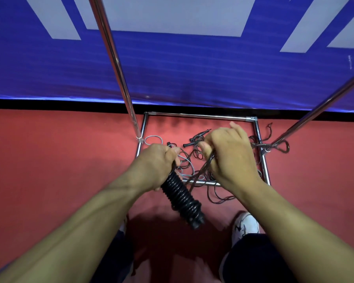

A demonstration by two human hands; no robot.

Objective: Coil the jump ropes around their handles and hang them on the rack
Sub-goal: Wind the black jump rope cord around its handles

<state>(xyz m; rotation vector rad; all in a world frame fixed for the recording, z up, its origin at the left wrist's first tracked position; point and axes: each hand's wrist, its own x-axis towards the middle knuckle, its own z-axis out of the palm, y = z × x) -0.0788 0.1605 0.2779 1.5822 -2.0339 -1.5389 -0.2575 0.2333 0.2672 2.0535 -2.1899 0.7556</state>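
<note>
Both hands worked at the centre of the frame, above a chrome rack base. The left hand (158, 160) was closed around the upper end of a black jump rope bundle (182, 198), whose tight coils ran down and to the right from the fist toward the lower middle of the frame. The right hand (231, 158) was curled around several loose black strands (200, 172) of rope, pinching them between thumb and fingers; those strands slanted down-left toward the bundle, and where exactly they joined it I could not tell.

Beneath the hands, more ropes (194, 154) lay tangled on the red floor (59, 160) inside the rectangular chrome frame (200, 115): thin black cords, a pale grey cord looped at the left, and at least 2 black handles (198, 134) just above the right thumb. Some cord spilled over the near bar toward the lower middle. 1 black loop (282, 147) hung at the joint on the right side of the frame.

2 chrome poles rose from the base, 1 (112, 58) toward the upper left and 1 (319, 108) toward the right edge. Behind them a blue banner with pale grey shapes (192, 68) filled the upper half. At the lower right, a white shoe (245, 225) and dark shorts (253, 260) showed.
</note>
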